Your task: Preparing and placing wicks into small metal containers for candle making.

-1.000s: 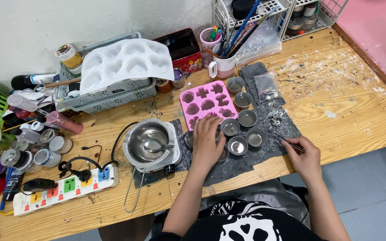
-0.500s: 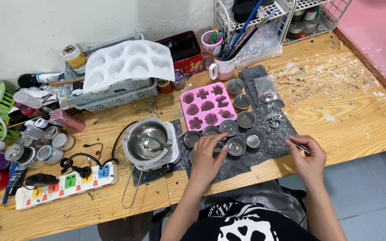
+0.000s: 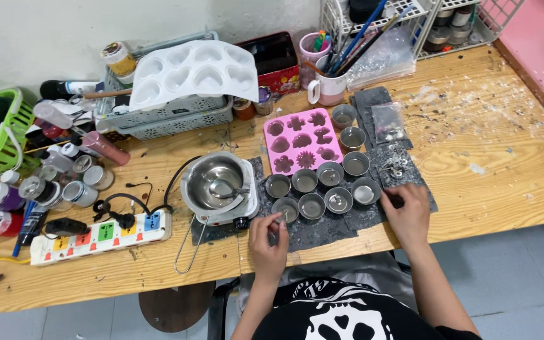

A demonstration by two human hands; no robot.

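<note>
Head view | left hand [image 3: 267,241] pinches small wick [image 3: 280,218], light, thin | right hand [image 3: 405,213] curled, contents unclear | tins [image 3: 313,205] beyond fingertips

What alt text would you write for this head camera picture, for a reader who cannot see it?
A person's left hand pinches a small metal piece beside a cluster of small round metal tins on a dark grey mat, while the right hand rests on the mat's right side. Behind the tins lies a pink silicone mould; left of them sits a steel pot on a small white heater, on a cluttered wooden table.
</note>
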